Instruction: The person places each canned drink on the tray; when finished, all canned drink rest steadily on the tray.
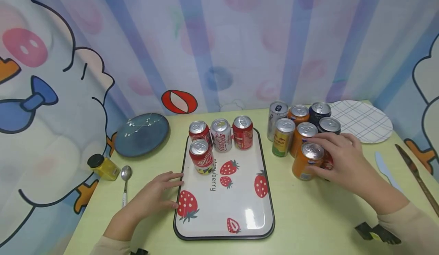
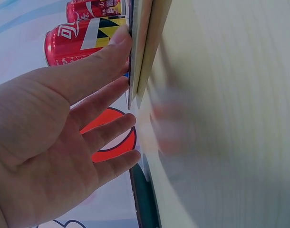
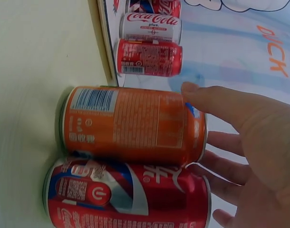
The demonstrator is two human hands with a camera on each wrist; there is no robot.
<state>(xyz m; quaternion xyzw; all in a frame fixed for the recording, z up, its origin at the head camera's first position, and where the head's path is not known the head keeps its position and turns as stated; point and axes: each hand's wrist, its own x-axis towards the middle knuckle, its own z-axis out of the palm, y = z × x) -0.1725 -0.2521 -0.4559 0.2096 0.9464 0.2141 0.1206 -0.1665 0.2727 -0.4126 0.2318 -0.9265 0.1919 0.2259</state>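
On the right of the table my right hand (image 1: 337, 161) holds an orange soda can (image 1: 307, 162) between thumb and fingers. The thumb lies along its near side, the fingers curve behind its top. A red Coca-Cola can (image 3: 126, 192) stands right beside it, mostly hidden by the hand in the head view. My left hand (image 1: 154, 192), fingers spread, is at the left edge of a strawberry-print tray (image 1: 240, 209), its fingertips right at the rim. On the tray stand a red can with a yellow-and-black base (image 1: 201, 157), two more red cans and a white Coca-Cola can (image 1: 221, 135).
Behind the orange can stand several more cans, including a Red Bull can (image 1: 282, 138). At the right lie a checked plate (image 1: 363, 121), a pale blue knife (image 1: 387, 171) and a brown-handled knife (image 1: 418, 178). A dark plate (image 1: 142, 137), yellow jar (image 1: 104, 168) and spoon (image 1: 125, 175) are left.
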